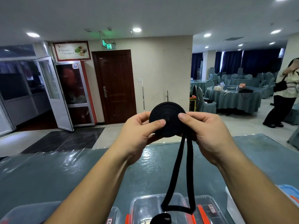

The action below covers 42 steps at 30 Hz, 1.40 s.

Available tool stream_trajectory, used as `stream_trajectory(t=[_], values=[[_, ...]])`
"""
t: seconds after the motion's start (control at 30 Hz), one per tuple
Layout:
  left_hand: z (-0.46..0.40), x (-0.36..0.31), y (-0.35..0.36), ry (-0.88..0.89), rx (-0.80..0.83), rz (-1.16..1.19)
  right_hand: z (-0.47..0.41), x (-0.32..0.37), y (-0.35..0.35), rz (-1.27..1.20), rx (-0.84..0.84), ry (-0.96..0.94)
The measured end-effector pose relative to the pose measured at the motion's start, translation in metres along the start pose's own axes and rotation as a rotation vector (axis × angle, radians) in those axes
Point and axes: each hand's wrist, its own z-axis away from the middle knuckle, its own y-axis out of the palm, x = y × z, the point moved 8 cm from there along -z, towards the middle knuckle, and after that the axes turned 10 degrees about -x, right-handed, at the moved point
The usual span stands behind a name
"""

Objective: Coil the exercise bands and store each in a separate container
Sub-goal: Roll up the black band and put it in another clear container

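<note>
A black exercise band [168,110] is wound into a flat round coil, held up at chest height above the table. My left hand [142,133] pinches the coil's left side, thumb on its face. My right hand [205,133] pinches the right side, thumb near the centre. The uncoiled tail of the band [179,172] hangs down as a double strand and ends over a clear plastic container [142,206] with orange clips at the near table edge. A second clear container [208,206] stands right beside it on the right.
The table [64,172] has a blue-green cloth under clear plastic film. More clear containers sit at the near left [24,212] and far right [289,196]. A person [284,92] stands at the far right among round dining tables. A brown door [115,84] is ahead.
</note>
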Motion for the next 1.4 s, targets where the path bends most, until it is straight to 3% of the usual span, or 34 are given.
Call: stream_trajectory(t=[0.13, 0.3, 0.47, 0.6, 0.73, 0.93, 1.07, 1.27, 1.4], values=[[-0.002, -0.006, 0.000, 0.014, 0.090, -0.085, 0.001, -0.003, 0.003, -0.015, 0.070, 0.046], [0.000, -0.005, 0.005, 0.032, 0.035, 0.017, 0.000, 0.009, 0.000, -0.065, -0.097, -0.144], [0.001, -0.002, 0.007, 0.058, -0.023, 0.085, 0.003, 0.009, 0.004, -0.031, -0.135, -0.222], [0.003, -0.001, 0.006, 0.033, 0.024, -0.061, 0.004, 0.005, 0.003, 0.004, -0.079, -0.162], [0.003, -0.025, 0.006, 0.273, 0.084, -0.311, 0.010, -0.001, 0.006, 0.020, -0.049, -0.128], [0.006, -0.018, -0.001, 0.307, -0.042, -0.179, 0.013, 0.000, 0.006, -0.010, -0.085, -0.164], [0.007, -0.022, 0.003, 0.314, 0.104, -0.303, 0.013, 0.003, 0.009, 0.013, -0.033, -0.156], [0.011, -0.023, 0.002, 0.360, 0.041, -0.273, 0.014, 0.008, 0.005, 0.028, -0.068, -0.189], [0.014, -0.026, 0.007, 0.354, 0.162, -0.404, 0.015, 0.010, 0.007, 0.058, -0.034, -0.178]])
